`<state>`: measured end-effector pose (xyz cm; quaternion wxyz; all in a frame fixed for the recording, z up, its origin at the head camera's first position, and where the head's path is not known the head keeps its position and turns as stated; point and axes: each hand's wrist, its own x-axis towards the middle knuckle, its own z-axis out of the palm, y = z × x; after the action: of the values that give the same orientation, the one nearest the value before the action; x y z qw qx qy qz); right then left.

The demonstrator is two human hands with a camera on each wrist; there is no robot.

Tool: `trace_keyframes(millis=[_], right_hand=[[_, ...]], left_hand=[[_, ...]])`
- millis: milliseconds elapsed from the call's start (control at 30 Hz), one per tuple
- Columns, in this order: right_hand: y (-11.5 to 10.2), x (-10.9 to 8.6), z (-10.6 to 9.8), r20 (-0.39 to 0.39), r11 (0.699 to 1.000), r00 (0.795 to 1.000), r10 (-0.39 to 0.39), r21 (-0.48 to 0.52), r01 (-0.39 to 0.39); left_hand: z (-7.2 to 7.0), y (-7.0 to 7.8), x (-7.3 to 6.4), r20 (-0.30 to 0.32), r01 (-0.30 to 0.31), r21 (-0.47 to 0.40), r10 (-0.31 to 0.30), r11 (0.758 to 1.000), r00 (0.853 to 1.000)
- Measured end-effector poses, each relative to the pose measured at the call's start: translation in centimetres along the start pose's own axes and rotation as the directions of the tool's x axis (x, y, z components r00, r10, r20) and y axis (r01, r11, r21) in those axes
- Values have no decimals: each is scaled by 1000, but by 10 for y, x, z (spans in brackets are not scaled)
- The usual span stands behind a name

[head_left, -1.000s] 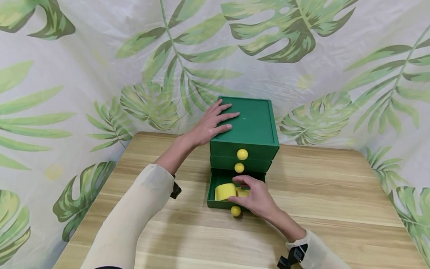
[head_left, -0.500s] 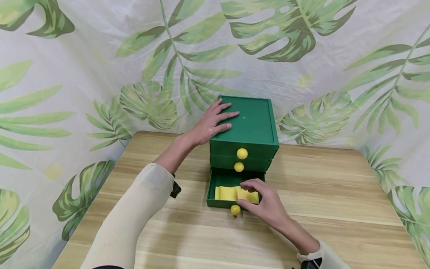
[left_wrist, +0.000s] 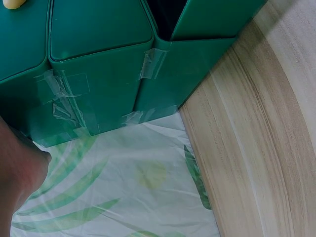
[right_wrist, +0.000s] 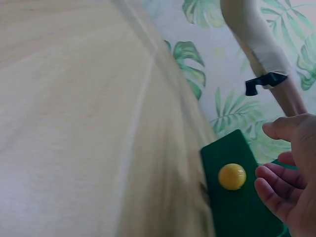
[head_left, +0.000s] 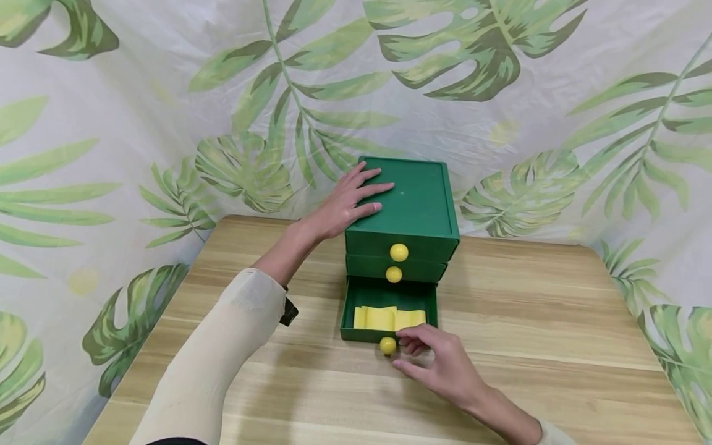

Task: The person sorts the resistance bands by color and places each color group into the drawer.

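Observation:
A small green drawer cabinet stands on the table with its bottom drawer pulled out. Inside that drawer lies a soft yellow piece with wavy folds; its kind is not clear. My left hand rests flat on the cabinet's top left edge, fingers spread. Just right of the drawer's yellow ball knob is my right hand, thumb and fingers parted with nothing between them. In the right wrist view the fingers are loosely bent beside the knob.
Two upper drawers with yellow knobs are closed. The wooden table runs out to both sides, and a leaf-print cloth hangs behind it. Clear tape joins the drawer units along the cabinet's side.
My right hand has drawn out of the drawer toward the front, down beside the knob. The yellow piece, raised in a curl at first, now lies flatter. The left hand has stayed put.

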<state>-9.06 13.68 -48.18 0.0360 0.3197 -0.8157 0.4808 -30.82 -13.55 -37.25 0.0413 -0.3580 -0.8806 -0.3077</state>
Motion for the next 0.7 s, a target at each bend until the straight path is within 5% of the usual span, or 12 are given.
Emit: trace_keyframes(millis=[700], right_hand=[[28,-10,33,-108,992,994,-20,-126,7]], left_hand=[[1,0,1,1,-2,1,2,1000,1000]])
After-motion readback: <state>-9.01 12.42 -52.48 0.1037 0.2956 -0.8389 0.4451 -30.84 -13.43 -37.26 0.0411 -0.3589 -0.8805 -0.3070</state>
